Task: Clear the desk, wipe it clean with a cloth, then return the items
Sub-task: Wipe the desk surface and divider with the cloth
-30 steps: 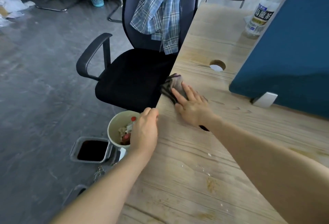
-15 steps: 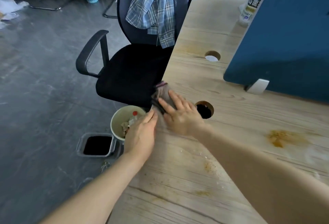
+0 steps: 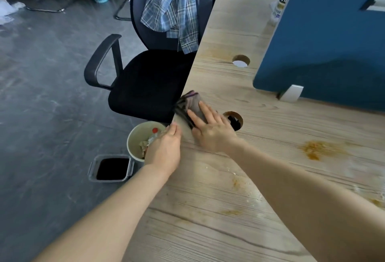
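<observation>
While the right hand (image 3: 212,132) pressed flat, fingers straight, on the soft, limp cloth (image 3: 192,105) beside the worktop (image 3: 270,136) edge, the left hand (image 3: 164,149) cupped loosely below.

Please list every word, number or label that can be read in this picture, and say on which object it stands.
Bottle label, at the far end of the desk: large dark characters and small blue print, all too blurred to read.
There is no other text.
</observation>
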The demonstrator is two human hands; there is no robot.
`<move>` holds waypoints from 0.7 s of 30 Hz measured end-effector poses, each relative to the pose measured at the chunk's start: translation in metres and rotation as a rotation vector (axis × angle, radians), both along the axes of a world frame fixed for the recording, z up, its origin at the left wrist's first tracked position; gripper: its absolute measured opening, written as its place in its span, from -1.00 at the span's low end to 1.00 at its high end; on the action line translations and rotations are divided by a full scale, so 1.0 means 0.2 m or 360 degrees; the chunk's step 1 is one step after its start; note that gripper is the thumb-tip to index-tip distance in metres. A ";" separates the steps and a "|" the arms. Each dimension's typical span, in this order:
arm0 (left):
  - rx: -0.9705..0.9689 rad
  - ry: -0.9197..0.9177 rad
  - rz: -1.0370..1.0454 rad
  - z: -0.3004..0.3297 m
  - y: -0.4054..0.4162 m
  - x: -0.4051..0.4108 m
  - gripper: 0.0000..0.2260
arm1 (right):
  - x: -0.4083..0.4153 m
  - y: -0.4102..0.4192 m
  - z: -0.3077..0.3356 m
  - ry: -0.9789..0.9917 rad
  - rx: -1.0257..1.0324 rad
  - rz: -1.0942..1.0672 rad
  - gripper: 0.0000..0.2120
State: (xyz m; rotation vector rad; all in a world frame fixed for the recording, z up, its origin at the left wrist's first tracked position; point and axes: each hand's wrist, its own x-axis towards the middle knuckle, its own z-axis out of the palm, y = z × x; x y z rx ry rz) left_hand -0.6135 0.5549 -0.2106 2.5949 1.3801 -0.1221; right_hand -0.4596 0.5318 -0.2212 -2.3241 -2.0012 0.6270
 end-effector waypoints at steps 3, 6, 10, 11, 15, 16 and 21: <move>-0.0012 0.0005 -0.0007 0.03 0.00 0.00 -0.48 | 0.04 0.14 -0.01 -0.0042 -0.0004 -0.0167 -0.47; -0.0083 0.0031 0.0018 0.01 0.00 0.00 -0.50 | -0.06 0.00 -0.01 -0.0064 0.0096 -0.0077 -0.45; 0.0008 0.0051 0.0059 0.06 -0.02 0.01 -0.61 | -0.09 -0.31 0.04 -0.0002 0.0058 0.0116 -0.47; 0.0066 0.0042 0.0048 0.07 -0.04 0.03 -0.60 | -0.05 -0.35 0.06 -0.0014 0.0010 0.0126 -0.49; 0.0031 -0.0150 -0.0044 0.07 -0.15 0.19 -0.50 | 0.17 -0.47 0.06 -0.0119 -0.0016 -0.0083 -0.49; -0.0012 -0.0178 -0.0083 0.06 -0.18 0.24 -0.48 | 0.23 -0.50 0.05 -0.0130 -0.0032 -0.0181 -0.48; -0.0208 -0.0209 -0.0104 0.00 -0.20 0.37 -0.43 | 0.42 -0.42 0.02 -0.0111 -0.0072 -0.0563 -0.44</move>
